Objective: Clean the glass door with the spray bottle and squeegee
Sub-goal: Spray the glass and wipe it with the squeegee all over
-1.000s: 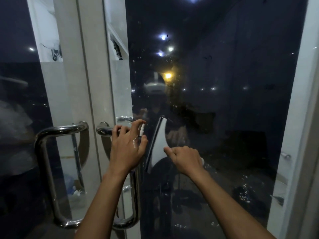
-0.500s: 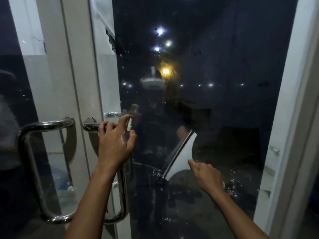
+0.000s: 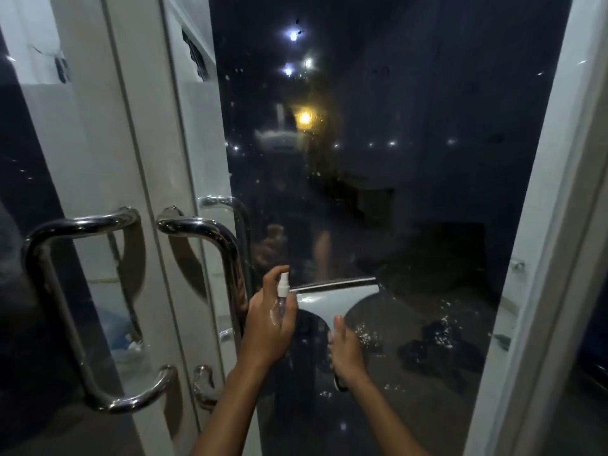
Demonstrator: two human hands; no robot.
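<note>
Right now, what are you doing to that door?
A person is cleaning the glass door. The left hand holds a small clear spray bottle with a white nozzle, pointed up near the glass. The right hand grips the handle of a squeegee, whose blade lies level against the pane, low down beside the chrome door handle. White specks show on the glass right of the squeegee.
</note>
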